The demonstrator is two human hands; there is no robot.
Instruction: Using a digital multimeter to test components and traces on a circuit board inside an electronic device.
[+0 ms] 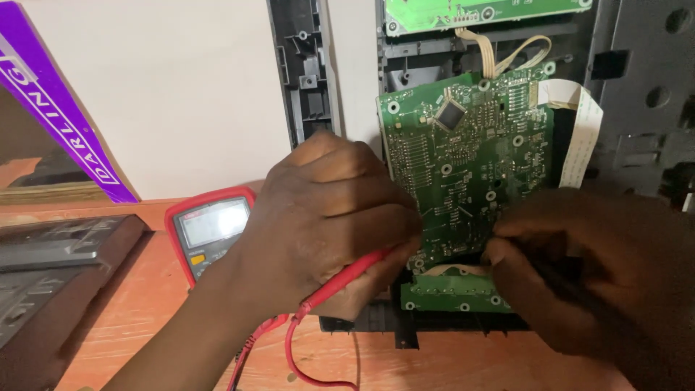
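At the circuit board (467, 166), left hand (329, 224) grips red probe (347, 279).

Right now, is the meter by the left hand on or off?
On, it seems. The meter has a lit, pale screen, though no reading is legible. The left hand holds the red probe against the green board.
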